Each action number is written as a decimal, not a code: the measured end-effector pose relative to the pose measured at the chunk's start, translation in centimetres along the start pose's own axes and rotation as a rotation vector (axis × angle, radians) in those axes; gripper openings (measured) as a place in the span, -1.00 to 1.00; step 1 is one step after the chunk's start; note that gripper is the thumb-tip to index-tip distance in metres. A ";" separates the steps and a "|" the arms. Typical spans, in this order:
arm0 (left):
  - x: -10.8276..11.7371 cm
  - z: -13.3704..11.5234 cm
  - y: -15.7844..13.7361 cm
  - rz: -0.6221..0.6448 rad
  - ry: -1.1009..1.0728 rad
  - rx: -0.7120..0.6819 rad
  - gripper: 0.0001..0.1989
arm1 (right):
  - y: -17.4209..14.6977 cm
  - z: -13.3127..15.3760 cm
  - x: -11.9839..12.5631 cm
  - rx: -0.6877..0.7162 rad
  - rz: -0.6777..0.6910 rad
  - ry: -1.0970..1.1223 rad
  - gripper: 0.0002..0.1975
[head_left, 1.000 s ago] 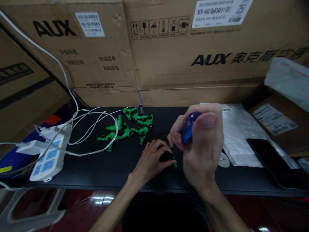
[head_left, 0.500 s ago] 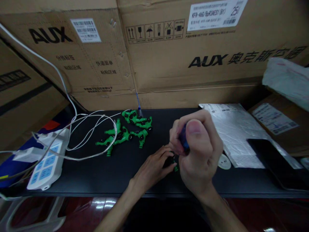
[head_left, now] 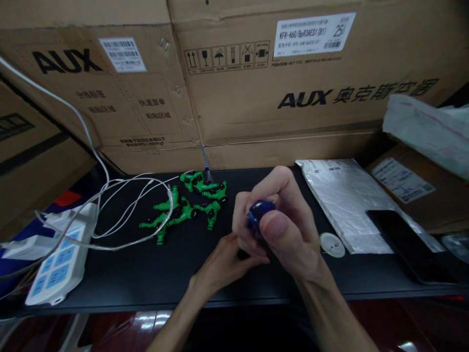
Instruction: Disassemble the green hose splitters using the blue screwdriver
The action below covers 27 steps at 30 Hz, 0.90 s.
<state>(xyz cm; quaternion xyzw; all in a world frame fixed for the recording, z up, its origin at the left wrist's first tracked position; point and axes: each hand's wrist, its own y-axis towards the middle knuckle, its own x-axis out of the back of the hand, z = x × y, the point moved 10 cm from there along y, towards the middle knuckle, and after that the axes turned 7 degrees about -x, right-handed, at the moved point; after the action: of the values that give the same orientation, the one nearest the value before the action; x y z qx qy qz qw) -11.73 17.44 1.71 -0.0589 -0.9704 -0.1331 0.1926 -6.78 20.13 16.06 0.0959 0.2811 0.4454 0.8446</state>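
The person's right hand (head_left: pixel 289 239) is closed around a blue handle (head_left: pixel 262 211), its fingers curled about the sides and the thumb by the top end. The handle points up towards the camera, and its lower end is hidden by the hand. The left hand (head_left: pixel 223 266) is low over the black counter (head_left: pixel 146 276), partly covered by the right; whether its fingers grip anything cannot be told.

To the left of both hands, near the back, a loose cluster of green fittings (head_left: pixel 186 210) with black parts lies on the counter. A pale cable (head_left: pixel 120 248) loops over the leftmost ones. Further left is a white power strip (head_left: pixel 58 266) with plugs in it.

Right of the hands lie a round white disc (head_left: pixel 332 244), a silvery mailing bag (head_left: pixel 331 195) and a black phone (head_left: pixel 406 244) overlapping the bag. Large cardboard boxes (head_left: pixel 234 107) stand behind the counter.
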 end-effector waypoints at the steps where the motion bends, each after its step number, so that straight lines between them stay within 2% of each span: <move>1: 0.4 -0.2 0.1 -0.021 -0.017 -0.015 -0.79 | 0.0 0.3 -0.1 0.024 0.002 -0.009 -0.89; 5: 1.9 -1.2 0.7 -0.097 -0.135 -0.063 -0.73 | 0.1 1.7 0.1 0.113 -0.023 -0.044 -0.86; 7: 2.0 -1.5 1.3 -0.093 -0.213 -0.057 -0.69 | 0.1 1.9 0.2 0.130 -0.037 -0.046 -0.84; 10: 1.2 -1.5 2.1 -0.070 -0.289 -0.046 -0.55 | 0.0 1.6 0.6 0.128 -0.077 -0.029 -0.85; 13: -0.4 -0.6 2.5 -0.036 -0.357 -0.031 -0.39 | -0.5 1.7 2.1 0.189 -0.235 -0.048 -0.85; 15: -1.4 0.3 2.5 -0.014 -0.382 -0.009 -0.36 | -1.0 1.9 3.0 0.253 -0.328 -0.062 -0.84; 17: -2.0 0.9 2.5 0.001 -0.396 0.018 -0.38 | -1.2 2.1 3.3 0.292 -0.359 -0.075 -0.82; 20: -2.1 1.1 2.5 0.016 -0.414 0.057 -0.40 | -1.2 2.7 2.9 0.319 -0.329 -0.118 -0.88; 23: -1.8 0.7 2.5 0.024 -0.429 0.093 -0.40 | -1.1 3.2 2.1 0.298 -0.238 -0.144 -0.97; 27: -1.7 0.5 2.2 0.039 -0.451 0.119 -0.40 | -1.1 2.6 2.2 0.159 -0.204 -0.152 -0.76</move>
<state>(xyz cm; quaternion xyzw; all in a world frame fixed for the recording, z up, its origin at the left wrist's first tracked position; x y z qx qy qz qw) -9.97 19.58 1.16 -0.0943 -0.9937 -0.0553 -0.0235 -3.60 21.50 16.89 0.1669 0.2591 0.3250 0.8941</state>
